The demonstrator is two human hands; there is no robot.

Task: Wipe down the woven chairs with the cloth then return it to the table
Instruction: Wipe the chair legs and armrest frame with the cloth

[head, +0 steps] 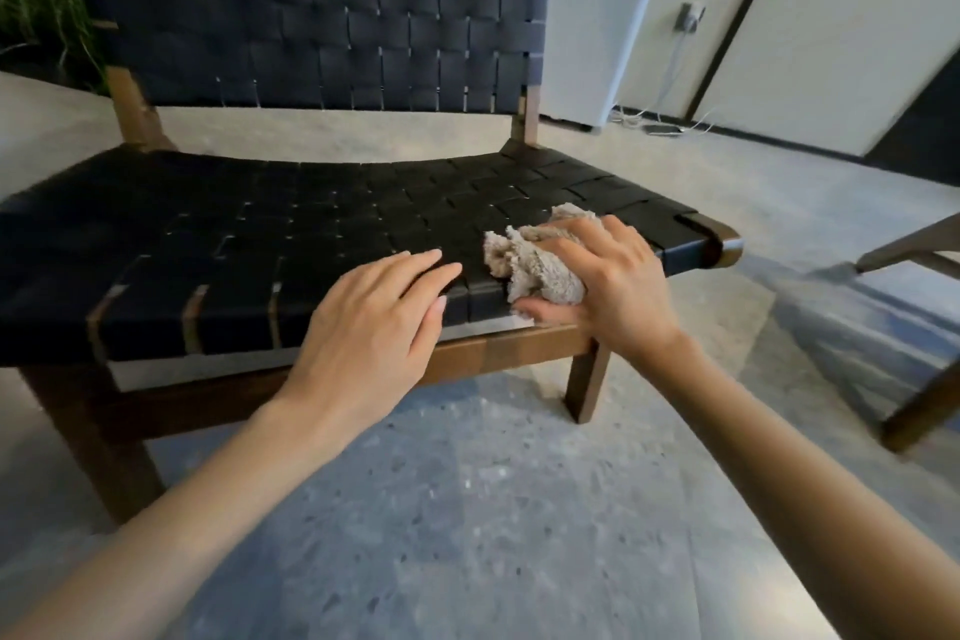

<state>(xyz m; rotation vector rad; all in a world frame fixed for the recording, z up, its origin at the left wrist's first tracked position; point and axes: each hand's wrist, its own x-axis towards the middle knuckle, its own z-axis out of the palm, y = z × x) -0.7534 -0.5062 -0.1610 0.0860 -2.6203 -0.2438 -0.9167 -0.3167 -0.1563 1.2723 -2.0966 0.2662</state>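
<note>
From the head camera: the right hand (618,286) holds the bunched cloth (530,260), fingers curled over it, on the woven chair (260,234) seat near its front right corner. The left hand (374,322) rests flat on the front edge, just beside the cloth. Bare floor (467,509) lies in front of the chair.

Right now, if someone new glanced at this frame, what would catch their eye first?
First the two bare hands at the front edge of the dark woven chair, which fills the middle of the view. The right hand grips a bunched beige cloth against the seat near its right front corner, while the left hand rests flat on the weave just beside it. Behind, the woven backrest rises, with a white appliance at the wall.
</note>
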